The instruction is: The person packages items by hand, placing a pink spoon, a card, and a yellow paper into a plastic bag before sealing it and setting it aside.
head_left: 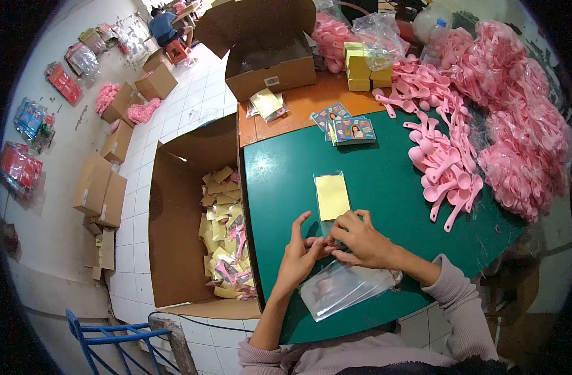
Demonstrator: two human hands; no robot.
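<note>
A clear plastic bag (328, 230) with a yellow card (333, 197) inside lies on the green tabletop (279, 181). At its near end, the fingers of my left hand (301, 253) are pinched together, the index finger raised. My right hand (364, 242) meets it there, its fingers bent down and closed on the same end of the bag. My fingers partly hide that end. Just below my hands lies a fanned stack of clear plastic bags (345, 290), partly under my right wrist.
Pink spoons (445, 165) are heaped at the right, beside bulging bags of spoons (523, 137). Printed cards (354, 130) lie beyond the bag. Left of the table stands a large carton (186, 231) holding packed pieces. An opened box (270, 72) sits at the back; a person (164, 28) sits far off.
</note>
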